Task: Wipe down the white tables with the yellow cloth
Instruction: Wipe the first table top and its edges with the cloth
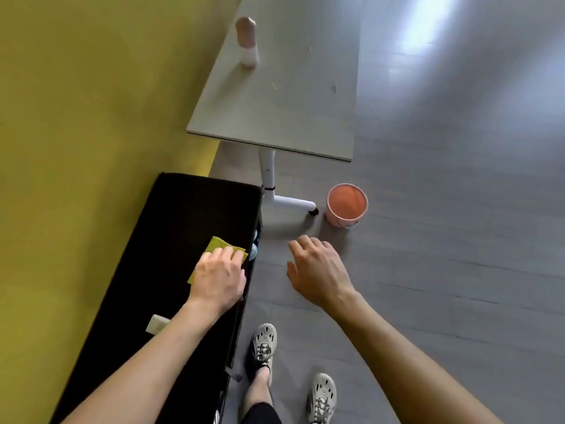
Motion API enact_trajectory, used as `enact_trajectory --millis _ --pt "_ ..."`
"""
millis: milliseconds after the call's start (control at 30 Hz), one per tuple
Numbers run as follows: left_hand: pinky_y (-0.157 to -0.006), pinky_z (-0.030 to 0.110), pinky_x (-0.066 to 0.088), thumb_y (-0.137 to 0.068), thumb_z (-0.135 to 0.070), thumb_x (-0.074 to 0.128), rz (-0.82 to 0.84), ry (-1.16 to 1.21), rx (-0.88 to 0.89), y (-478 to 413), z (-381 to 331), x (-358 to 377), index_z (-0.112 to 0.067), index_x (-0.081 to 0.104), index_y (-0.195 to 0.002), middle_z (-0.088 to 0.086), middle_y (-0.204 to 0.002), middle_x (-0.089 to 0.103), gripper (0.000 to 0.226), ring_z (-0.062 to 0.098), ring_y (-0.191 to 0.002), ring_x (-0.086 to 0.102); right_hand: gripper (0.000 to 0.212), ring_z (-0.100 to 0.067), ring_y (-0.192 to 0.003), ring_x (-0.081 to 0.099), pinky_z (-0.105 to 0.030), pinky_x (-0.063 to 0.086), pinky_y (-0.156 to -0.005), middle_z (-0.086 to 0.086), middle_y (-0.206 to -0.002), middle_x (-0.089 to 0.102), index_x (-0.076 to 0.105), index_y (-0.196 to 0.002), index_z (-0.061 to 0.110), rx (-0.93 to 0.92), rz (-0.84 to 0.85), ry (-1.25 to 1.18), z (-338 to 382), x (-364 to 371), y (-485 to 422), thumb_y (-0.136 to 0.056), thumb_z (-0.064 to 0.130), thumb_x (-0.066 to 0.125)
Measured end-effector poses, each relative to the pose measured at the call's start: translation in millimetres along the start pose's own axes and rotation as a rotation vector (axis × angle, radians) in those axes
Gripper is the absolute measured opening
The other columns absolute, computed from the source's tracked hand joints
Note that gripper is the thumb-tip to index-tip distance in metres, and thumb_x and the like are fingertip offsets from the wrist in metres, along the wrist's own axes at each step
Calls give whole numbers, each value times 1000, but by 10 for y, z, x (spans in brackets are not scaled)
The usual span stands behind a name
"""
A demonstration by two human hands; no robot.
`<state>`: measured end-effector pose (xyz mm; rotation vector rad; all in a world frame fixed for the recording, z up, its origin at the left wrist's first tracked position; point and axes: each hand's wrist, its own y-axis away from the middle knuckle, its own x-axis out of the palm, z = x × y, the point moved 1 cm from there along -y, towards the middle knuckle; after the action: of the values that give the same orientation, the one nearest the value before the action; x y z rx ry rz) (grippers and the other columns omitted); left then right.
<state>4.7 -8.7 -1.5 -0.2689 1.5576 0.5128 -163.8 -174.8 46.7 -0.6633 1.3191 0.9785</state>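
Our left hand (218,276) curls on the yellow cloth (224,246) atop the black cabinet (183,209), we think to lift it, while our right hand (318,267) hangs loose and empty beside that cabinet, the white table (275,96) beyond it.

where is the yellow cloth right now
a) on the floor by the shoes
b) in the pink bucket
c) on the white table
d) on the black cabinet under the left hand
d: the yellow cloth lies on top of the black cabinet, with the left hand on it.
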Motion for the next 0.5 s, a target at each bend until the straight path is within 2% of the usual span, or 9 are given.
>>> enact_trajectory --millis 100,200,300,400,433,500 --pt "-78 43 58 -93 -34 68 118 -12 -23 -304 385 574 -20 67 -104 4 -99 67 18 27 -91 67 17 -31 -96 66 -44 55 -85 -7 -109 68 66 -108 15 13 35 -41 177 472 -417 -98 28 60" --pt "-86 41 58 -101 -31 56 270 -45 -53 -601 717 1207 -21 63 -118 4 -113 67 21 26 -105 67 14 -32 -92 66 -44 54 -82 -6 -103 67 66 -104 15 27 87 -32 311 964 -764 -97 25 61" --pt "-95 45 55 -103 -27 50 403 -21 -154 -866 1003 1834 -20 51 -142 10 -133 60 40 30 -118 62 13 -32 -91 66 -44 55 -82 -7 -104 67 67 -106 14 14 114 -30 366 1395 -1052 -98 23 61" --pt "-105 52 49 -101 -33 59 525 116 -374 -970 1200 2313 -15 31 -160 16 -149 50 68 35 -131 57 13 -33 -90 67 -44 55 -80 -8 -104 68 67 -107 12 -6 143 -39 383 1708 -1237 -98 20 62" --pt "-105 52 49 -98 -35 65 518 162 -434 -978 1246 2444 -11 33 -158 16 -148 52 72 36 -131 57 12 -34 -88 67 -44 54 -79 -9 -103 69 67 -106 12 -6 148 -40 381 1774 -1278 -97 20 63" --pt "-101 50 51 -90 -36 76 465 232 -522 -977 1326 2608 -7 48 -139 14 -135 61 63 35 -122 62 13 -35 -86 67 -44 54 -77 -10 -101 69 69 -106 11 -12 167 -37 382 1858 -1353 -96 19 66"
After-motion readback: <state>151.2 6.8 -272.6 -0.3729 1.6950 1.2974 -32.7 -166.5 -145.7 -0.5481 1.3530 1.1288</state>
